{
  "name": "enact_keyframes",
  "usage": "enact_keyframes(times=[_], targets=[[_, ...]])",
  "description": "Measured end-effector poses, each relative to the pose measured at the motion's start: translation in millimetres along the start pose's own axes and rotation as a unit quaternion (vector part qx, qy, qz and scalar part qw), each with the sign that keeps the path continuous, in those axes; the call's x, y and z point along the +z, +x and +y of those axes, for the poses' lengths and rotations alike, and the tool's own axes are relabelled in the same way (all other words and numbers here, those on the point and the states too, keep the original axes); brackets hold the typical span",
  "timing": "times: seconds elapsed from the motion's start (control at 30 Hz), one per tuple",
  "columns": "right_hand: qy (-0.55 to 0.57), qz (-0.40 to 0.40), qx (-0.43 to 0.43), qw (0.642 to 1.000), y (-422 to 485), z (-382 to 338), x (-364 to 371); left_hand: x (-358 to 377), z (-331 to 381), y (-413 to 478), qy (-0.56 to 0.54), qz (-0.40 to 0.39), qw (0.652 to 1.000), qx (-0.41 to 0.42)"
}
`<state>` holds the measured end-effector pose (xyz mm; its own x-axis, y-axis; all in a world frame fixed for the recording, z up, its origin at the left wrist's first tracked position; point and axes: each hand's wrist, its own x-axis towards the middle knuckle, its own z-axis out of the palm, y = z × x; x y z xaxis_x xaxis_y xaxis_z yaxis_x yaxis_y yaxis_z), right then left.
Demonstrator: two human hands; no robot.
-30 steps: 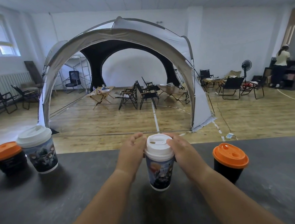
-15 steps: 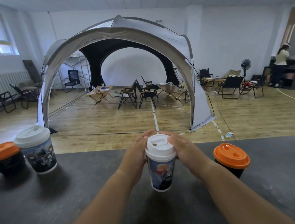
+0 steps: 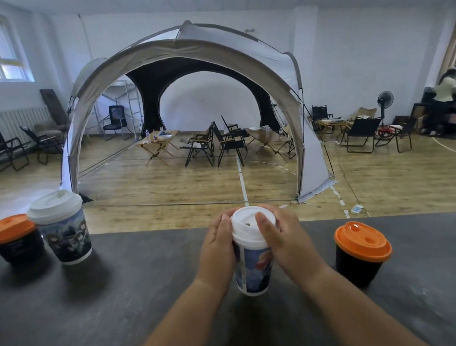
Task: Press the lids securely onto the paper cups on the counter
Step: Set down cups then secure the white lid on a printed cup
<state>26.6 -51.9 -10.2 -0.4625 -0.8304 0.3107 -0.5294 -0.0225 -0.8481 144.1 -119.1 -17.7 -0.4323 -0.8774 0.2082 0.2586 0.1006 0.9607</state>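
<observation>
Since half a second ago my hands have closed in: the left hand (image 3: 218, 245) wraps the side of the printed paper cup (image 3: 255, 272), the right hand (image 3: 285, 239) grips the other side, its thumb now on the white lid (image 3: 246, 222). The cup stands on the worktop (image 3: 122, 306) between them; the lid seems seated, far rim hidden.

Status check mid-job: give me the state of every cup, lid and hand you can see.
Middle cup: upright on the counter, capped, held by both hands.
White lid: on the middle cup, being pressed.
Left hand: grips the lid's rim and the cup's side.
Right hand: thumb on the lid top, fingers curled round it.
Left printed cup: upright, capped, untouched.
Left black cup: upright, capped.
Right black cup: upright, capped.
</observation>
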Motion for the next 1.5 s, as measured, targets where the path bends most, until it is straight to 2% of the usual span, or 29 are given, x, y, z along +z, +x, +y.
enact_keyframes(times=[0.1,0.23,0.33,0.5,0.67,0.77,0.93,1.07,1.13,1.3,1.43,1.5], targets=[[0.0,0.068,-0.008,0.998,-8,1,-3,0,1,-6,0.026,-0.027,0.999,0.028],[0.074,-0.044,0.022,0.996,-15,-9,1,-3,1,-4,0.026,-0.044,0.999,0.019],[0.079,-0.048,0.051,0.994,-11,-8,2,-3,0,-2,0.02,-0.054,0.998,-0.001],[0.084,-0.079,0.049,0.992,-10,-4,-6,2,-7,-6,0.004,-0.05,0.999,0.007],[0.063,-0.021,0.024,0.997,-14,-5,-10,-2,1,1,0.023,-0.058,0.998,-0.001],[0.06,-0.036,0.028,0.997,-15,-11,-9,-4,0,4,0.059,-0.07,0.996,-0.001],[0.027,-0.001,0.012,1.0,-16,-8,3,5,-6,-5,0.001,-0.075,0.997,-0.001],[0.065,-0.071,0.027,0.995,-14,-5,-7,6,-9,-6,0.005,-0.07,0.997,0.03],[0.05,-0.098,0.024,0.994,-11,-5,-17,6,-4,-4,0.01,-0.071,0.997,0.003],[0.032,-0.057,0.027,0.997,-12,-12,-17,3,4,4,0.079,-0.064,0.995,0.008],[-0.01,-0.019,0.006,1.0,-16,-11,-10,6,1,-3,0.065,-0.091,0.994,-0.009],[-0.006,-0.034,0.007,0.999,-16,-8,-14,6,-3,-4,0.055,-0.099,0.994,-0.004]])
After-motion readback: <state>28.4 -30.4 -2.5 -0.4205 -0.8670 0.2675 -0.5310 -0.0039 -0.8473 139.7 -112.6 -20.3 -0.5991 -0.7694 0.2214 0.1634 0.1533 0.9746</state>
